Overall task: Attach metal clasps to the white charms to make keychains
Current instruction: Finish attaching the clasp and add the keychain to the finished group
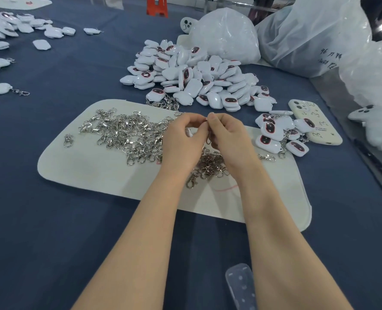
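Clasp point(208, 139) pinched by fingers point(213, 119) of right hand point(229, 138), charm point(189, 132) by left hand point(182, 140); bag point(308, 41) marked 96

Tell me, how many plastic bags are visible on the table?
3, all far right: a white-filled bag behind the charm pile, a bigger translucent bag beside it, and a third bag at the right edge, cut off. Others may lie outside the view.

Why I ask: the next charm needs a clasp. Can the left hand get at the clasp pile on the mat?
Probably yes: the clasp pile lies uncovered on the mat right beside the left hand, though it holds a charm now.
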{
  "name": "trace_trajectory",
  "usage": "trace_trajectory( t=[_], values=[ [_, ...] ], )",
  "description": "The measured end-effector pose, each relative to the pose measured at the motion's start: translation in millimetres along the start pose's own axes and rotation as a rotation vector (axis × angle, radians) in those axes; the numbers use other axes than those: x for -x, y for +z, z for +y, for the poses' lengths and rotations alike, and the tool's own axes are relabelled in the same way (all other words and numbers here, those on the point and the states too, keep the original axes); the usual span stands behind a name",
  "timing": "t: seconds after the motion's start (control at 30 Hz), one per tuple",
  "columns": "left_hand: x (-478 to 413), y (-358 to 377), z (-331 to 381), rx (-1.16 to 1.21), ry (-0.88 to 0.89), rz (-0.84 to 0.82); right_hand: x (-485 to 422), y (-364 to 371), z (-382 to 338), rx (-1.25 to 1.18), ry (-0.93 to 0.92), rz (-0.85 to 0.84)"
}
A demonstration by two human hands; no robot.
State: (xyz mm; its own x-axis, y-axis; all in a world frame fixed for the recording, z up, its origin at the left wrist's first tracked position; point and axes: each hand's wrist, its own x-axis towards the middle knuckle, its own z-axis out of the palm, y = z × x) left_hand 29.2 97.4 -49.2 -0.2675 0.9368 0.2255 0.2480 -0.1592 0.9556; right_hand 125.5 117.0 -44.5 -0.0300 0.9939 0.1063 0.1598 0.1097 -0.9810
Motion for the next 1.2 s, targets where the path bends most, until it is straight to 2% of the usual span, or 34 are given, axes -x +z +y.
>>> trace_trajectory(
  t=[0.17, 0.27, 0.37, 0.63, 0.73, 0.83, 1.03, 1.2],
  values=[
    [-1.5, 0.9, -3.7, -0.052, -0.023, 0.095, -0.3, 7.1, 3.5, 0.252, -0.163, 0.153],
    [-4.6, -3.3, -4.6, 0.028, -0.074, 0.154, 1.6, 11.6, 6.3, 0.369, -0.264, 0.138],
    [-5.1, -4.4, -3.0, 0.030, -0.066, 0.148, 2.4, 12.9, 6.5, 0.313, -0.241, 0.116],
    [-2.1, -1.5, -3.9, -0.161, 0.029, 0.138, 2.4, 12.9, 6.0, 0.259, -0.249, 0.177],
    [-1.7, -2.6, -3.3, -0.181, 0.034, 0.142, 1.4, 11.8, 5.9, 0.269, -0.234, 0.123],
    [-3.1, -4.3, -3.3, -0.155, 0.012, 0.144, 1.5, 12.2, 6.1, 0.300, -0.219, 0.070],
    [-3.2, -4.6, -4.2, -0.129, -0.001, 0.128, 3.0, 10.7, 4.2, 0.213, -0.206, 0.057],
    [-5.5, -5.7, -1.6, 0.002, -0.035, 0.099, 2.6, 8.1, -0.4, 0.131, -0.155, 0.076]
  ],
)
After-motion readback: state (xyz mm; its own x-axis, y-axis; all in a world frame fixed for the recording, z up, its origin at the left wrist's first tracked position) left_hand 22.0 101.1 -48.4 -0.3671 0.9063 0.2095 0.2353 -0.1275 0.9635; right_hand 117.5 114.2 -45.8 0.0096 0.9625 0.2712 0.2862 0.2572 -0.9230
